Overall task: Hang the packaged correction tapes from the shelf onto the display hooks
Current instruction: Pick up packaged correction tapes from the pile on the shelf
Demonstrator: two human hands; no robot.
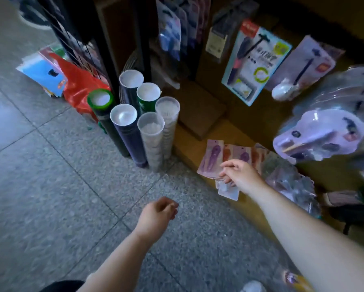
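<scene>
1. Right of centre, low in the frame: right hand (240,175) reaching down to the packaged correction tapes (213,157), thumb and curled fingers pinching the near edge of several packs at once.
2. Packs fanned and overlapping across the front of the low wooden shelf (225,131), cards purple and orange; one pale pack (228,191) jutting out below the hand, past the shelf edge.
3. Lower centre: left hand (158,213), loosely curled, gripping nothing, hovering above the tiled floor (71,165), well apart from the packs.
4. Upper centre: hanging packages (170,32) on the dark display; hooks themselves too dim to make out.
5. Centre: cluster of upright capped tubes (134,123), just beside the left end of the shelf.
6. Judged risk: with a loose fan pinched at one edge only, likely slipping of the lower packs to the floor during the lift; probable cause, uneven hold on slick film.
7. Judged risk: on the way up to the display, possible brushing against the tubes or the blister packs (320,131) at the right edge, toppling or swinging them.
8. Judged risk: hang-holes missed in the gloom with several packs held together; steadying with the free left hand advisable.
</scene>
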